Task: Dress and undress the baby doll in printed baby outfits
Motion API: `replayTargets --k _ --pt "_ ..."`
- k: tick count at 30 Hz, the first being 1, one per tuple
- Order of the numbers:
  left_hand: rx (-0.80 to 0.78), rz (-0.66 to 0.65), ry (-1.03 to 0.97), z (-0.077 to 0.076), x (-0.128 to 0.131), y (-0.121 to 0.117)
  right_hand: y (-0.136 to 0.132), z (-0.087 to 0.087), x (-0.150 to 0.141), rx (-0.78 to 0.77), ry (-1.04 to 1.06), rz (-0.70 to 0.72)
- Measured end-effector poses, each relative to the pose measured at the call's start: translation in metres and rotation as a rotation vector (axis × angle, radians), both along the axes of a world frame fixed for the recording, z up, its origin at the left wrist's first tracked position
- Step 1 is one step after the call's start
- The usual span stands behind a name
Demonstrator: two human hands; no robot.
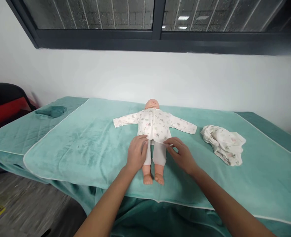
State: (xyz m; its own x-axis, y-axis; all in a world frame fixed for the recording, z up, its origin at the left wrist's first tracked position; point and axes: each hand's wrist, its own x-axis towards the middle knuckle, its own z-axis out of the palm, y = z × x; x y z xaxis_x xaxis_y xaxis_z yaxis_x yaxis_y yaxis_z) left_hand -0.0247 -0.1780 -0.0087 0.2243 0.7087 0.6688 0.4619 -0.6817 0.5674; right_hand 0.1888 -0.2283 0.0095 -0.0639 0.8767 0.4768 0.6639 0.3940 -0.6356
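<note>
A baby doll [152, 104] lies on its back on the teal bed cover, head toward the wall and bare feet toward me. It wears a white printed baby shirt [155, 123] with both sleeves spread out sideways, and white pants [159, 153]. My left hand [137, 152] grips the shirt's lower hem on the left side, thumb and fingers close together. At the hem's right corner, my right hand [180, 153] pinches the fabric between thumb and fingertips. The doll's arms are hidden in the sleeves.
A crumpled white printed cloth [224, 143] lies to the right of the doll. The teal cover [81, 148] drapes over the near bed edge. A face hole [51, 112] is at the bed's left end, near a red and black chair [7, 105]. A window frame [98, 39] spans the wall.
</note>
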Motion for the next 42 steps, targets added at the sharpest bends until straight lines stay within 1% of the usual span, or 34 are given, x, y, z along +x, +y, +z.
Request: replayTargets --k 2,4,6,8,10,13,14,16,18,20,23,25,27,29,32,36,38,40,42 --pt "-0.093 0.064 -0.078 -0.005 -0.005 0.001 -0.016 -0.002 0.013 -0.027 0.012 -0.034" --pt "-0.213 0.086 -0.134 -0.007 -0.009 0.004 -0.03 -0.003 0.034 -0.021 -0.048 -0.1" --pt "-0.318 0.065 -0.153 -0.007 -0.013 0.004 -0.041 -0.004 0.063 0.033 -0.175 -0.214" --pt "-0.374 0.04 -0.142 -0.005 -0.016 -0.001 -0.051 -0.004 0.098 0.106 -0.344 -0.354" --pt "-0.389 0.017 -0.102 -0.005 -0.017 -0.014 -0.058 -0.007 0.135 0.142 -0.506 -0.487" --pt "-0.377 -0.047 0.04 -0.008 -0.014 -0.042 -0.065 -0.02 0.182 0.098 -0.67 -0.641" --pt "-0.358 -0.078 0.101 -0.008 -0.013 -0.052 -0.066 -0.027 0.194 0.064 -0.692 -0.662" --pt "-0.281 -0.133 0.205 -0.007 -0.011 -0.069 -0.065 -0.041 0.209 -0.025 -0.685 -0.653" --pt "-0.182 -0.154 0.266 -0.004 -0.011 -0.079 -0.061 -0.053 0.215 -0.102 -0.625 -0.632" --pt "-0.103 -0.167 0.327 -0.002 -0.012 -0.085 -0.055 -0.06 0.214 -0.143 -0.552 -0.651" --pt "-0.018 -0.23 0.484 -0.004 -0.014 -0.087 -0.044 -0.062 0.205 -0.187 -0.497 -0.741" --pt "0.033 -0.23 0.567 -0.008 -0.013 -0.085 -0.039 -0.06 0.2 -0.201 -0.487 -0.776" --pt "0.083 -0.204 0.59 -0.013 -0.01 -0.08 -0.036 -0.06 0.198 -0.187 -0.47 -0.782" --pt "0.121 -0.205 0.578 -0.015 -0.006 -0.073 -0.036 -0.061 0.198 -0.168 -0.445 -0.773" --pt "0.13 -0.205 0.552 -0.015 0.001 -0.061 -0.037 -0.063 0.199 -0.143 -0.43 -0.762" --pt "0.089 -0.2 0.548 -0.012 0.01 -0.042 -0.038 -0.065 0.198 -0.105 -0.453 -0.76" --pt "0.066 -0.213 0.557 -0.011 0.015 -0.033 -0.039 -0.065 0.195 -0.058 -0.468 -0.756" --pt "0.041 -0.213 0.55 -0.009 0.02 -0.025 -0.04 -0.063 0.193 -0.007 -0.475 -0.742" --pt "0.012 -0.199 0.533 -0.008 0.023 -0.022 -0.042 -0.057 0.188 -0.025 -0.437 -0.711"
